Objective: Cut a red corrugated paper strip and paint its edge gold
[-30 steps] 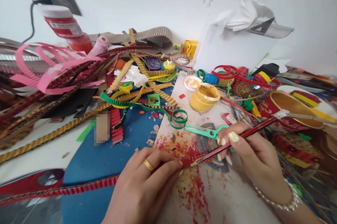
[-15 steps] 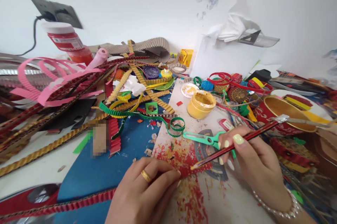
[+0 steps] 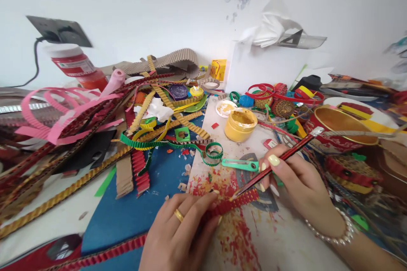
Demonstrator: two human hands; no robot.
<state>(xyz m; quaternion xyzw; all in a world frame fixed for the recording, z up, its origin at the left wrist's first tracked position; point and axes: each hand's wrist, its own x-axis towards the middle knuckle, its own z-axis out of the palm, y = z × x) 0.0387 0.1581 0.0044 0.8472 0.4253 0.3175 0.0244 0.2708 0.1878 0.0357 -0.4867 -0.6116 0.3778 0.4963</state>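
Red corrugated strip (image 3: 245, 200) runs rightward, slightly away from left hand (image 3: 182, 225), which pinches it; left is nearer. Right hand (image 3: 294, 173) grips paintbrush (image 3: 292, 149) slantwise, tip at strip's far edge. Open jar (image 3: 239, 132) beyond: yellow paint inside. Red tin (image 3: 333, 140) far right, gold-lined, contents unclear.

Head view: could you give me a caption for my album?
The right hand holds a paintbrush to a red corrugated strip in the left hand, with an open jar of yellow paint beyond.
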